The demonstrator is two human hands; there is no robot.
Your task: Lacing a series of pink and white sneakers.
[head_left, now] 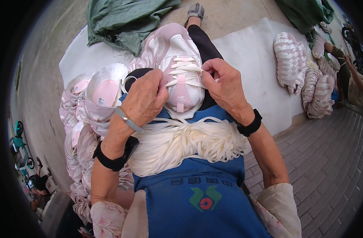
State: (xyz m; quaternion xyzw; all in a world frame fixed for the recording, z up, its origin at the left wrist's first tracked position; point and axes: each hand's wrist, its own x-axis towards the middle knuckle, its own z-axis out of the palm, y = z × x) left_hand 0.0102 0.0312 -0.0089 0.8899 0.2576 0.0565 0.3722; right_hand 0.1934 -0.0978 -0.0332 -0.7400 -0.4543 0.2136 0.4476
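Note:
A pink and white shoe upper point(175, 43) rests on my lap, with its tongue toward me and its toe pointing away. A cream shoelace point(184, 70) crosses the front of it through several eyelets. My left hand point(145, 97) pinches the lace at the left side of the upper, and a loose length loops out beyond the fingers. At the right edge, my right hand point(226, 85) has thumb and forefinger closed on the other side of the lace. A thick bundle of cream laces point(189, 144) lies across my blue apron point(181, 198), just below the upper.
Stacked pink and white shoe uppers point(104, 93) stand close on my left. More piles point(290, 63) lie to the right on a white sheet point(250, 75). Green cloth point(124, 22) is bunched at the far left. Another person's arm point(354, 71) shows at the far right.

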